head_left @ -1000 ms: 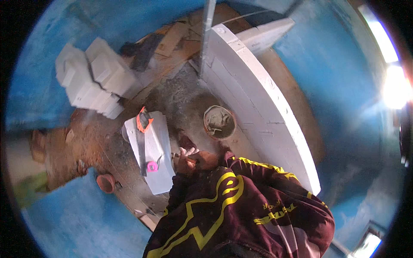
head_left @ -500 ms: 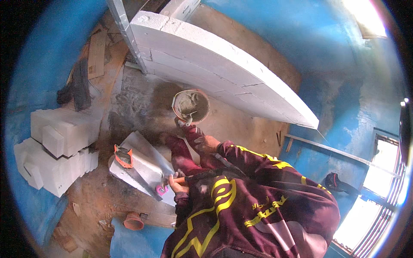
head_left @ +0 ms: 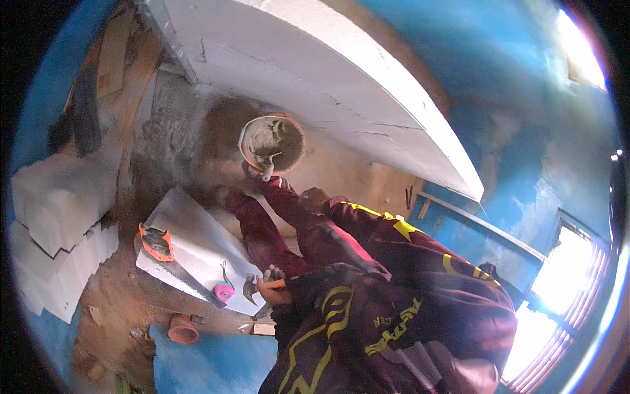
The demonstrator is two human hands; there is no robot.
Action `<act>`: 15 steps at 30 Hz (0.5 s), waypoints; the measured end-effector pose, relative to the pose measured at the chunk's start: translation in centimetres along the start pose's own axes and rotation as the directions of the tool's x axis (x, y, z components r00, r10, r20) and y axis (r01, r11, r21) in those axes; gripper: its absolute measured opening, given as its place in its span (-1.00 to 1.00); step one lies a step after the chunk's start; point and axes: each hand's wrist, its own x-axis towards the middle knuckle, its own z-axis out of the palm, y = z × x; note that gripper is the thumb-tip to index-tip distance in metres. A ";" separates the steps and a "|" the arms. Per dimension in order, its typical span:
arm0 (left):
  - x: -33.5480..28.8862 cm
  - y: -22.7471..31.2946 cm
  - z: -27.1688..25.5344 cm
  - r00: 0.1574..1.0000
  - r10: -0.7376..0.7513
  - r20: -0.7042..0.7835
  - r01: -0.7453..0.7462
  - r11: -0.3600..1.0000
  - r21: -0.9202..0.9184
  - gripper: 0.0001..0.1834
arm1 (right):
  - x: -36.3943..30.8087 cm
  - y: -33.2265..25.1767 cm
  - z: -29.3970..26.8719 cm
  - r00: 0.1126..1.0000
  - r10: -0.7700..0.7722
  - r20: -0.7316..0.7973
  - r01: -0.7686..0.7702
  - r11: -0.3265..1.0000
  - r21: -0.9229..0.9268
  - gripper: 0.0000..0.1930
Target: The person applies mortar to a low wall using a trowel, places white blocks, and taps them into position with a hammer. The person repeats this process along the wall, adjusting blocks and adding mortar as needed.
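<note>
Grasps a hammer point(head_left: 249, 289) in the left hand point(head_left: 274, 293), with fingers point(head_left: 272, 273) curled closed round the orange handle just beside the metal head. Carries it low in front of the body, by the near right end of a long white building block point(head_left: 197, 223); cannot tell from this view about contact with the block. Likely grips that short to balance the weight of the head, not to swing it. Reaches forward with the right hand point(head_left: 315, 199), near the right knee of the dark red trousers point(head_left: 315, 230); cannot tell the spread of those fingers, nor any hold on an object.

Has an orange-handled handsaw point(head_left: 193, 279) lying along the near left edge of the block and a pink tape measure point(head_left: 224, 291) near the hammer, apparently using the flat top as a surface within easy left-hand reach. Has a mortar bucket point(head_left: 244, 157) farther off, by the feet and the white block wall point(head_left: 315, 72), with a trowel point(head_left: 268, 172) leaning inside, handle toward the near rim, presumably for a clean grasp. At left, has stacked white blocks point(head_left: 59, 203), probably out of the way of the feet.
</note>
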 end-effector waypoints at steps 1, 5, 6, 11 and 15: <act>-0.1 -1.1 -0.8 0.999 0.022 -0.048 -0.019 0.998 0.060 -0.51 | -0.2 0.1 0.1 0.999 0.037 0.008 -0.037 0.999 -0.022 -0.71; 2.0 -3.5 -5.2 0.928 0.279 0.247 -0.317 0.940 0.129 -0.49 | 0.1 -0.9 1.1 0.993 0.114 0.014 -0.111 0.980 -0.163 -0.73; 3.1 -3.7 -6.2 0.892 -0.107 0.439 0.188 0.971 -0.145 -0.46 | 0.4 -1.1 1.2 0.992 0.128 0.013 -0.123 0.972 -0.199 -0.73; 4.3 -5.3 -9.6 0.717 -0.534 0.448 0.667 0.712 -0.219 -0.36 | 2.0 -1.5 0.4 0.964 0.183 0.192 -0.190 0.982 0.017 -0.67; 2.7 -6.1 -10.1 0.747 -0.513 0.422 0.634 0.740 -0.223 -0.30 | 4.0 -2.2 -0.4 0.978 -0.160 0.132 0.190 0.947 -0.258 -0.74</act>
